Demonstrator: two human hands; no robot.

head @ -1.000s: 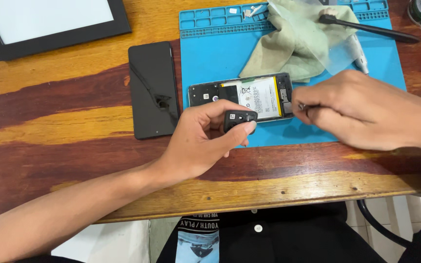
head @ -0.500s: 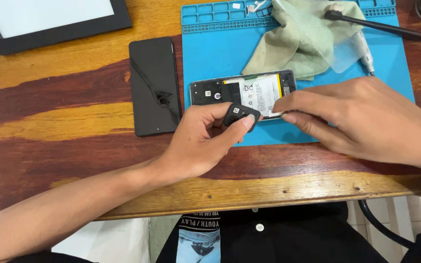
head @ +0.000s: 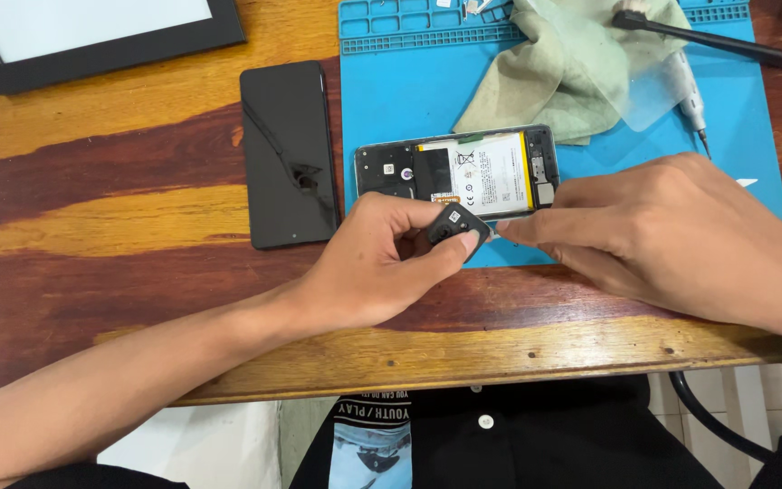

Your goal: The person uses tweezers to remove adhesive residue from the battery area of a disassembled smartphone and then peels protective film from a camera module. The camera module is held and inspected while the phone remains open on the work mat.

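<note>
So the left hand point(head: 382, 263) has a small black part point(head: 454, 226) pinched between thumb and fingertips, held just in front of the opened phone point(head: 459, 172) that's lying on the blue mat point(head: 391, 109). The right hand point(head: 672, 235) comes in from the other side with its fingers closed narrow, tips right up against that part, though I can't tell if it's gripping anything itself. A black back cover point(head: 287, 154) sits just left of the mat on the wooden table point(head: 119, 226).

A wooden table point(head: 119, 235) with dark and yellow grain streaks fills the view under even light. Pale floor tiles point(head: 753, 398) show beyond its near edge.
</note>
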